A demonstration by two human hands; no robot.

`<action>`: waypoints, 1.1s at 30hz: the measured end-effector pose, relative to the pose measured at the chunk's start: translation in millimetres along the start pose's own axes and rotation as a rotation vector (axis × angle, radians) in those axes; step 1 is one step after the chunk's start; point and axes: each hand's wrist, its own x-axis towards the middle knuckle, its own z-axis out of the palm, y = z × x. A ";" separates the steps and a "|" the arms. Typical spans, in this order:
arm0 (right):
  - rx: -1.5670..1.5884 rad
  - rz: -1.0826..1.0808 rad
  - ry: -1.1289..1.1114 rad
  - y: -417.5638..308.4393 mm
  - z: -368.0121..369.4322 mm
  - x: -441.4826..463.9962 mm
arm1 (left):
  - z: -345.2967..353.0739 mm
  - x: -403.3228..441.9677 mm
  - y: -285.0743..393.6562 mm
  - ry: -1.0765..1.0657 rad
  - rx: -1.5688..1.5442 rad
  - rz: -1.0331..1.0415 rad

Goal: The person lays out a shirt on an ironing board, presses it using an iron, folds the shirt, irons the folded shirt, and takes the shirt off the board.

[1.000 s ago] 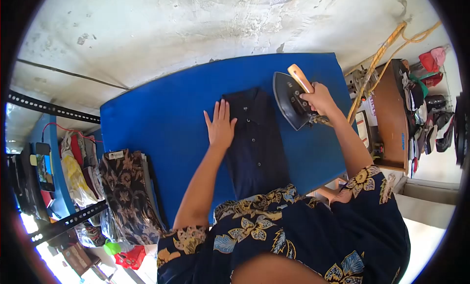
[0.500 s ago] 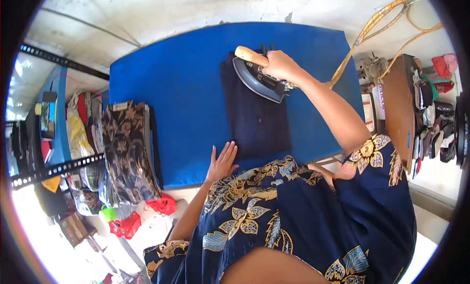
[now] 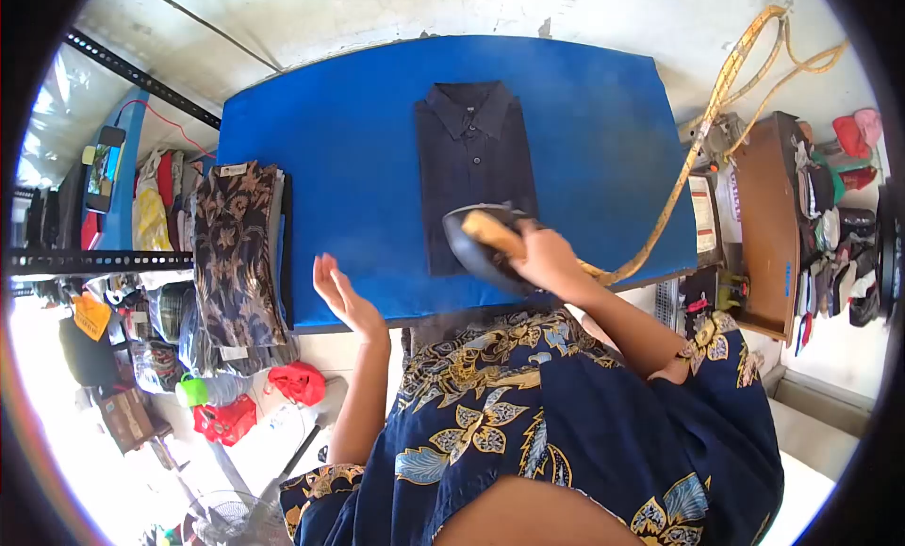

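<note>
A dark folded shirt [image 3: 474, 179] lies on the blue padded ironing table [image 3: 349, 160], its collar at the far end and buttons down the middle. My right hand [image 3: 549, 261] is wrapped round the wooden handle of an iron [image 3: 467, 249], somewhat blurred by motion. The iron is over the shirt's near end; whether it touches the cloth I cannot tell. To the left of the shirt, near the table's front edge, my left hand [image 3: 347, 299] holds nothing, its fingers stretched out and apart from the cloth.
A stack of folded clothes with a brown-patterned piece [image 3: 234, 235] on top sits at the table's left end. The iron's yellowish cord [image 3: 693, 169] loops up on the right. Beyond it stands a brown wooden cabinet [image 3: 762, 226]. A fan [image 3: 226, 518] is at lower left.
My right hand has brought the iron from the shirt's collar end down to its near end, uncovering the collar. My left hand has left the shirt's edge and moved left, lifted.
</note>
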 end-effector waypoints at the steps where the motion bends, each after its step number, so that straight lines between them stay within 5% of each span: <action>1: 0.065 0.070 0.041 27.9 -2.9 5.0 | 0.4 -11.8 -2.2 0.092 -0.021 -0.229; 4: 0.062 0.169 0.209 102.7 -20.5 21.1 | 5.3 -55.1 -36.3 0.117 -0.198 -1.011; 6: 0.272 0.404 0.141 137.7 -44.1 36.8 | 38.7 -85.6 -62.6 0.012 -0.289 -1.275; 7: 0.349 0.532 0.038 153.3 -56.2 43.4 | 59.0 -100.1 -71.8 0.027 -0.244 -1.180; 9: -0.375 0.119 0.589 150.5 -67.9 34.8 | 90.1 -110.4 -87.6 0.041 -0.211 -1.070; 12: -0.240 -0.140 0.654 122.8 -63.0 26.4 | 114.8 -110.9 -72.0 0.128 -0.157 -0.886; 13: 0.116 -0.156 0.554 127.1 -29.5 30.5 | 113.7 -110.0 -51.6 0.147 -0.170 -0.869; 14: 0.559 0.135 0.097 117.8 -12.5 37.9 | 108.0 -107.2 -32.6 0.024 -0.192 -0.806; 16: 1.535 0.754 -0.398 98.7 23.2 63.9 | 88.8 -94.7 1.3 -0.056 -0.228 -0.703; 17: 1.517 0.720 -0.451 88.6 39.0 81.8 | 71.8 -87.3 16.8 -0.124 -0.229 -0.718; 19: 2.048 0.307 -0.282 73.4 57.9 118.4 | 28.9 -68.4 32.2 -0.141 -0.244 -0.699; 22: 1.850 0.347 -0.457 39.3 70.9 155.3 | -46.1 -38.7 64.9 -0.326 -0.272 -0.644; 31: 1.863 -0.067 -0.566 -270.8 79.4 213.5 | -230.3 84.4 98.2 -0.204 -0.432 -0.218; 33: 1.841 -0.201 -0.821 -304.0 110.4 242.0 | -248.7 112.6 92.0 -0.142 -0.380 -0.238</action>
